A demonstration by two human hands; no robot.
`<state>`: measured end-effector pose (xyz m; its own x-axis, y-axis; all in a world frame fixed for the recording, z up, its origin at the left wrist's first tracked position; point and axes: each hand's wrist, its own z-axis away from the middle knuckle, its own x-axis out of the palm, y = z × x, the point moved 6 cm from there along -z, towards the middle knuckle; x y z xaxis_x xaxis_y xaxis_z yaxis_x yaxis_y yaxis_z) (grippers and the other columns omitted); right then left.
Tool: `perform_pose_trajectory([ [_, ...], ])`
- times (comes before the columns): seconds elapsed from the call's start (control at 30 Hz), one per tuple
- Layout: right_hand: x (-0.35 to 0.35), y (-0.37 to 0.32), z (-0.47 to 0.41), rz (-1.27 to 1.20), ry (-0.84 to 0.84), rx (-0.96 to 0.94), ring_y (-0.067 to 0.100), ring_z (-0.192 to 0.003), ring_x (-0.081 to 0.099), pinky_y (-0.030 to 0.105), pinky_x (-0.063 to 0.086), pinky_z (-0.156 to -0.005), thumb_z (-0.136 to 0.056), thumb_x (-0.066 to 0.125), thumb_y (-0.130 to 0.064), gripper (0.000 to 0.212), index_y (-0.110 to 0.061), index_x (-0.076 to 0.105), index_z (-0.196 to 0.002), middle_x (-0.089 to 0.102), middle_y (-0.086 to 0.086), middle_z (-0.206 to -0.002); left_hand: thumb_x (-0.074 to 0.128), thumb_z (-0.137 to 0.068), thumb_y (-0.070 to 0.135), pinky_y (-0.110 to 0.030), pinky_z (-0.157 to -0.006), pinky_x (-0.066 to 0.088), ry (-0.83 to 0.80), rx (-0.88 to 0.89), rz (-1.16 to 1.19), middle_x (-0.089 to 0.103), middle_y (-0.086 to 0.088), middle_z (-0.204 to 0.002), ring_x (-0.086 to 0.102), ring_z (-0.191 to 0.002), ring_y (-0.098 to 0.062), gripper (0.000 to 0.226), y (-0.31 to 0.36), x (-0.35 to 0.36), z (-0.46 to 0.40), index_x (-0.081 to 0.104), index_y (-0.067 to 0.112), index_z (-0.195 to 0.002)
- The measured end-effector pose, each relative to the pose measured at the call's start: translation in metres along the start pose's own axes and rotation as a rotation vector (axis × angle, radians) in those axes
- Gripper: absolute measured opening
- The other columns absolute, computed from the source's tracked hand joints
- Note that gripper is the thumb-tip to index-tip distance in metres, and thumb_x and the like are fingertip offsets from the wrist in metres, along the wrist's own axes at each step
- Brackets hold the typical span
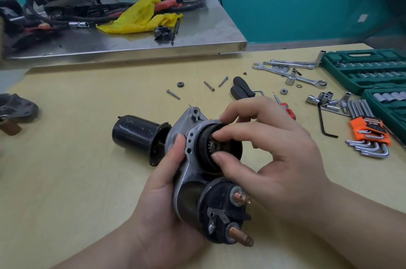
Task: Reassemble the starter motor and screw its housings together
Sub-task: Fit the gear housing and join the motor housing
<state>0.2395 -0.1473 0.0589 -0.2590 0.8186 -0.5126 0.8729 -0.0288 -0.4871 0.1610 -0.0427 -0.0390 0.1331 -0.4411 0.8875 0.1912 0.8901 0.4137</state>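
Observation:
My left hand (162,194) grips the silver starter housing (186,128) from below, thumb pressed on its flange. A black solenoid (222,209) with two copper terminals hangs off its near end. My right hand (270,147) reaches over the housing's black round opening, and its thumb and forefinger pinch a small gear (212,145) sitting inside. The black cylindrical motor body (136,134) lies on the table just behind the housing. Three long screws (208,85) and a loose small pinion (180,84) lie farther back on the table.
Black-handled pliers (241,89), wrenches (292,73), loose sockets, a green socket case (362,70) and an orange hex key set (369,130) fill the right side. A grey cast cover (17,108) lies at the far left. A cluttered steel bench (197,33) stands behind.

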Motion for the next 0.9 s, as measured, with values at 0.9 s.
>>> perform_pose_trajectory([
  [0.9, 0.0026, 0.0046, 0.003, -0.077, -0.025, 0.013, 0.015, -0.1, 0.062, 0.013, 0.042, -0.084, -0.089, 0.079, -0.017, 0.016, -0.007, 0.08, -0.102, 0.065, 0.006, -0.116, 0.041, -0.113, 0.06, -0.044, -0.119, 0.037, -0.075, -0.055, 0.04, 0.063, -0.021, -0.149, 0.059, -0.14, -0.036, 0.071, -0.0032, 0.004, 0.0012, 0.056, 0.003, -0.153],
])
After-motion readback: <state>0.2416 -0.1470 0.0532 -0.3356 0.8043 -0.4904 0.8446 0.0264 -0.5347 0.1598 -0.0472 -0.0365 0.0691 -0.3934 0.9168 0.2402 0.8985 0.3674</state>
